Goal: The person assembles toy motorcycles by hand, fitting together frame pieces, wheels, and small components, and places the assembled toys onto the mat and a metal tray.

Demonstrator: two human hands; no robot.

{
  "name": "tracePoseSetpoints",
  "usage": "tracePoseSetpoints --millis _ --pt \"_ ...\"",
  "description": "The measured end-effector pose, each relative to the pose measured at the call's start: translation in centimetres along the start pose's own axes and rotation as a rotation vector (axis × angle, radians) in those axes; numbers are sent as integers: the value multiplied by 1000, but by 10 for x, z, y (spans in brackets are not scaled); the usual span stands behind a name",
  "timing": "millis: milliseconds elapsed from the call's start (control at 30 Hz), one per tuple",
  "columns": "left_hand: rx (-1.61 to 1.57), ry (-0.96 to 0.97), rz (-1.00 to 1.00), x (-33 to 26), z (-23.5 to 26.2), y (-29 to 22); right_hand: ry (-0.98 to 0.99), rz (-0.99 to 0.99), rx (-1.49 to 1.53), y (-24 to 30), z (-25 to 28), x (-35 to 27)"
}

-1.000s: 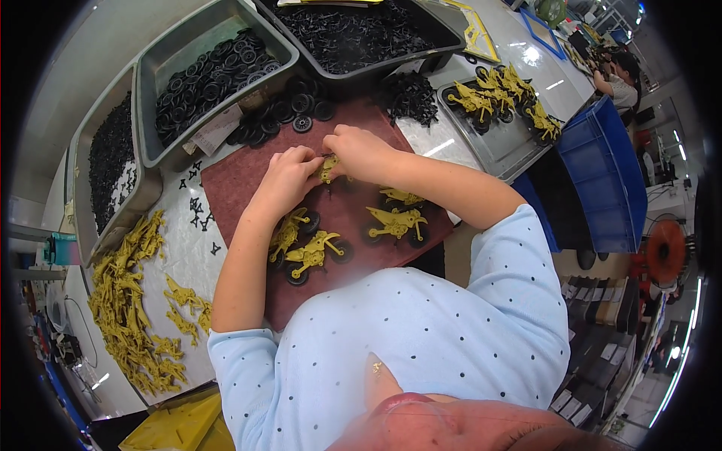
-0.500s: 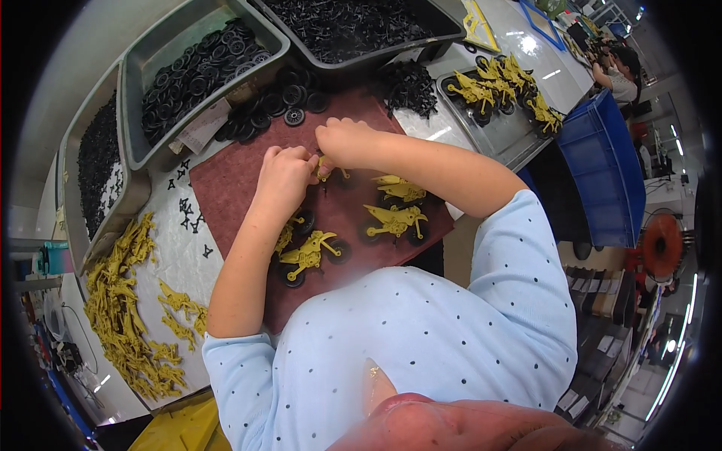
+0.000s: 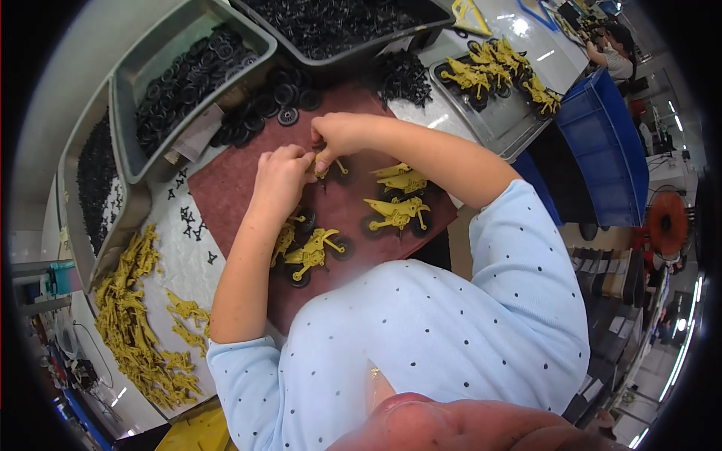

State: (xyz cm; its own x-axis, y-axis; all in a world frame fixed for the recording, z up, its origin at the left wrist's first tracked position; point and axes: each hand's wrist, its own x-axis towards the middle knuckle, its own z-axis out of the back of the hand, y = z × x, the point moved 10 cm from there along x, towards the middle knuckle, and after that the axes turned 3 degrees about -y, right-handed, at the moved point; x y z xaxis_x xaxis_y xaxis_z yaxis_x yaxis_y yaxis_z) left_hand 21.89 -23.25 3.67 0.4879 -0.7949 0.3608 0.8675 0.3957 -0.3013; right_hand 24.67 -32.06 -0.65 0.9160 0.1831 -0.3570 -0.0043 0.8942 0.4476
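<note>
Over a dark red cloth (image 3: 226, 180), both hands are closed around a small yellow toy motorcycle (image 3: 320, 171) with a black wheel. My left hand (image 3: 283, 177) grips it from the left, its fingers bent. From the right, my right hand (image 3: 338, 135) pinches at its upper part; the exact spot under the fingers is hidden. Nearer me on the cloth lies another yellow toy motorcycle (image 3: 310, 255) with black wheels, and one more (image 3: 283, 242) partly behind my left forearm. Two others, a nearer one (image 3: 398, 213) and a farther one (image 3: 402, 180), lie under my right forearm's side.
Loose black wheels (image 3: 286, 96) lie at the cloth's far edge. Behind stand grey bins of wheels (image 3: 267, 46) and small black parts (image 3: 444, 34). Yellow frames (image 3: 131, 316) heap at left. A tray (image 3: 492, 131) of toy motorcycles and a blue crate (image 3: 605, 150) are at right.
My right hand has shifted slightly, its thumb now lower on the toy motorcycle. Both hands stay on it. The whole view has turned a little.
</note>
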Motion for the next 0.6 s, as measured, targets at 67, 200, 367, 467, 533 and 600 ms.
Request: tracePoseSetpoints --millis 67,200,367,467,533,600 --pt "43 -10 -44 -3 4 -9 -113 54 152 -16 -2 -7" --pt "54 -80 -76 -13 27 -27 -165 -18 220 -13 1 -41" --pt "84 -320 -143 -30 82 -69 -194 118 1177 17 8 -88" --pt "33 -409 -143 -48 104 -84 -282 173 1123 41 16 -118" --pt "-99 -458 -15 -62 111 -80 -314 195 1111 56 13 -135" --pt "-348 -510 162 -69 118 -64 -469 234 1060 60 16 -150"
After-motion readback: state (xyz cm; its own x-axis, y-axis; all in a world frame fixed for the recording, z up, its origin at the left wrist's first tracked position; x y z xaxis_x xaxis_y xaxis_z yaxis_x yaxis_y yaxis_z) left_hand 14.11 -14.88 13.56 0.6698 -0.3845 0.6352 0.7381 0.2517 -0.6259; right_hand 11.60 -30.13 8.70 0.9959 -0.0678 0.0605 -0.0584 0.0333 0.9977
